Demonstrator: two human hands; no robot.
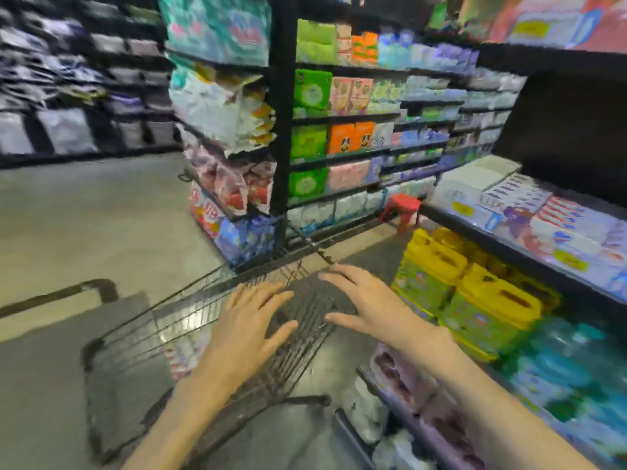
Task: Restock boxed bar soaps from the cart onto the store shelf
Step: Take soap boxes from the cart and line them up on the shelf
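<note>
Two bare hands hover over a wire cart (190,320), fingers spread, holding nothing: left hand (249,325), right hand (368,305). Boxed soaps (529,212) sit on the shelf (509,247) at right.

Black wire cart (190,320) on grey floor (84,215); black shelf frames (281,137). Yellow-topped green packs (475,300), red stool (403,206), bright green (310,89) and orange boxes (351,137). White boxes with blue and red stripes (543,212).

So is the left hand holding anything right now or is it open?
Open. The left hand has its fingers spread straight above the wire cart, with nothing in its grasp.
</note>
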